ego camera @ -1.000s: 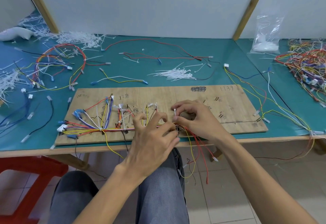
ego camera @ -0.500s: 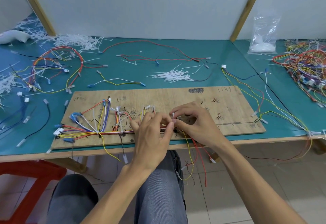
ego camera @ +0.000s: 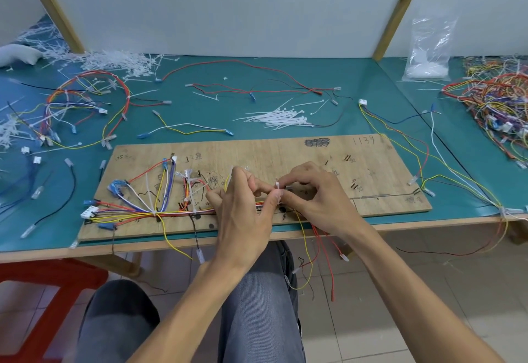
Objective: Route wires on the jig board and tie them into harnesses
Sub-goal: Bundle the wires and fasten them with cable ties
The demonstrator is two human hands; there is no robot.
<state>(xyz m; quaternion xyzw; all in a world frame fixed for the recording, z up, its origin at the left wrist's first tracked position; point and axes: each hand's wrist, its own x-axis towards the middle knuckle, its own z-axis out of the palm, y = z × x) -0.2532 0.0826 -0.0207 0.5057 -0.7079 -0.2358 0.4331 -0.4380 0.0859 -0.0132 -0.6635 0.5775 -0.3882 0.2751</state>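
A wooden jig board (ego camera: 285, 154) lies on the green table mat. A bundle of coloured wires (ego camera: 137, 212) runs along the board's front edge and fans out at the left into blue and white connectors. My left hand (ego camera: 243, 208) and my right hand (ego camera: 311, 194) meet over the bundle near the board's middle. Both pinch a white cable tie (ego camera: 277, 189) that stands up between their fingertips. The wires under my hands are hidden. Red and yellow wire ends (ego camera: 320, 251) hang over the table's front edge.
A pile of loose white cable ties (ego camera: 280, 118) lies behind the board. Finished harnesses (ego camera: 83, 102) lie at the left and a tangled wire heap (ego camera: 497, 105) at the right. A plastic bag (ego camera: 428, 51) stands at back right. A red stool (ego camera: 43, 291) sits lower left.
My left hand has moved up and right, closing its fingers onto the cable tie beside my right hand's fingertips. The view has shifted slightly.
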